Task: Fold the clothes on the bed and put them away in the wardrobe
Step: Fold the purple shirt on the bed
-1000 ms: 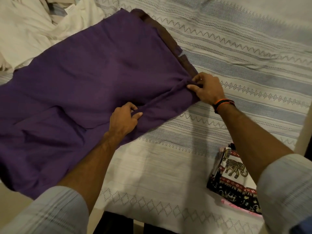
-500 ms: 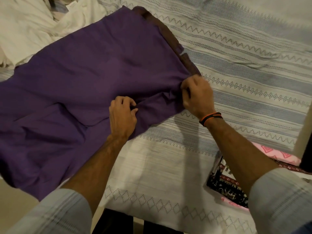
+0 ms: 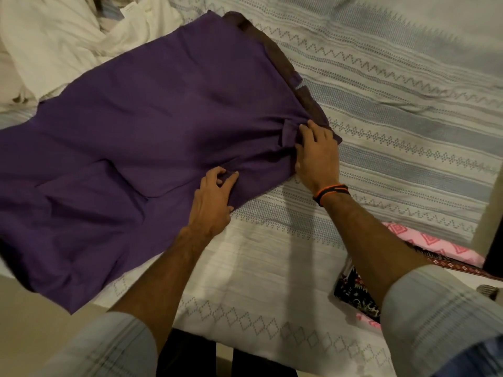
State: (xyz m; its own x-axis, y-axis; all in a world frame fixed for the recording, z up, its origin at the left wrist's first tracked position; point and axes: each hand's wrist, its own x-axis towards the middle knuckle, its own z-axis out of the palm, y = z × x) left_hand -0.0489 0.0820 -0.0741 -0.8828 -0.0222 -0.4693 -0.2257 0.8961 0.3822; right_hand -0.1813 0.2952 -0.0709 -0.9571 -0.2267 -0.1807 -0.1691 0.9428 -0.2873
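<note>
Purple garment point(image 3: 152, 137) lies spread across the bed point(image 3: 394, 126), one end drooping over the near-left edge, its dark brown band along the far right side. The left hand point(image 3: 212, 200) pinches a ridge of purple cloth near the lower edge, thumb and fingers curled into it. The right hand point(image 3: 317, 156) sits at the right corner, fingers bent and gathering a bunched fold of the same cloth.

By the look of it, this piece is only at its first fold: most of it is flat and unfolded. A heap of white clothes point(image 3: 62, 42) waits crumpled at the far left, untouched as far as one can see. At the near-right edge sit a pink patterned cloth point(image 3: 435, 243) and a dark printed cloth point(image 3: 353, 295), apparently folded already. No wardrobe is in view, so I judge the putting away has yet to come.
</note>
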